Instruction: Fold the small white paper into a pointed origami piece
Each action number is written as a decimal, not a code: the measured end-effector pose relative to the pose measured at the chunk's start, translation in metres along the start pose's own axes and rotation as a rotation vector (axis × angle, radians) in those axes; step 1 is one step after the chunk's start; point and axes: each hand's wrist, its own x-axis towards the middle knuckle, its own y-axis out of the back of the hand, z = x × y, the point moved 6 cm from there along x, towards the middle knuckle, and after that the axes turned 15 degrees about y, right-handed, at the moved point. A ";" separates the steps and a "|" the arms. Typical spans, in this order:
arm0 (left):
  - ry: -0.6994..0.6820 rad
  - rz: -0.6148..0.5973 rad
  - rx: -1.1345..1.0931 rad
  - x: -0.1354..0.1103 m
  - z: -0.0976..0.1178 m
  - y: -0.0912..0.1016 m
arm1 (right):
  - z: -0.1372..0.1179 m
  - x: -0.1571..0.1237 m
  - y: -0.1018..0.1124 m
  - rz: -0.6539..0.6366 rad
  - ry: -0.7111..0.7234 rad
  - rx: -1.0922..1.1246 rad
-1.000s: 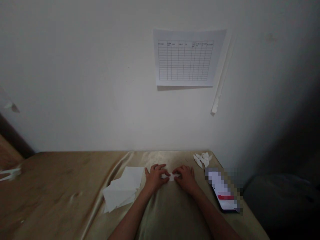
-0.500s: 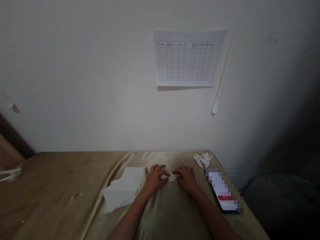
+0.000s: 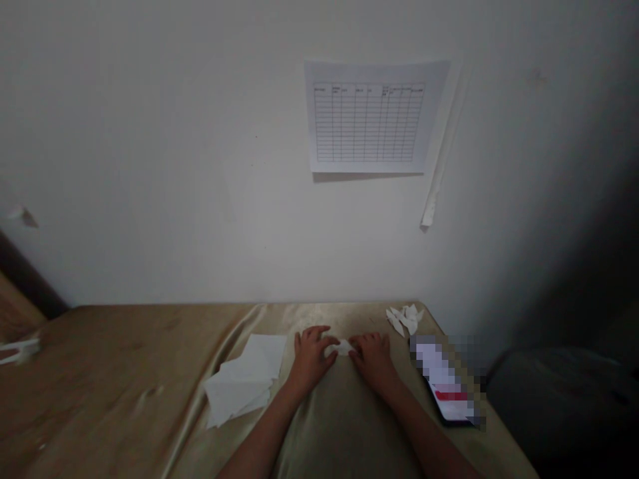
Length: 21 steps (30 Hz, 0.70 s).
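Note:
A small white piece of paper [image 3: 343, 347] lies on the cloth-covered table between my hands. On its left side, the thumb and forefinger of my left hand [image 3: 312, 356] are closed on its edge, with the other fingers raised and bent. My right hand [image 3: 373, 358] pinches the paper's right side between thumb and fingertips. Its folds are too small to make out. Left of my left hand lies a fanned stack of white paper sheets [image 3: 244, 380]. Beyond my right hand is a little pile of folded white paper pieces [image 3: 407, 319].
A phone [image 3: 444, 382] with a lit, partly blurred screen lies at the table's right edge. The gold-brown cloth [image 3: 120, 386] has ridges. A printed table sheet [image 3: 369, 120] hangs on the wall behind, beside a paper strip [image 3: 439, 166]. A white object [image 3: 20, 349] sits far left.
Both hands have shifted slightly on the small paper, and the right hand's fingers are drawn closer together. More of the paper shows between them. The stack, pile and phone stay put.

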 end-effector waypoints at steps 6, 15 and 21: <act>-0.005 -0.006 0.016 -0.001 -0.001 -0.002 | 0.004 0.000 0.001 0.000 -0.023 0.015; 0.004 -0.017 0.025 0.001 -0.006 -0.010 | 0.005 0.000 0.004 0.025 -0.045 0.096; 0.047 0.012 0.016 0.000 -0.006 -0.011 | -0.002 0.000 0.011 0.023 0.049 0.098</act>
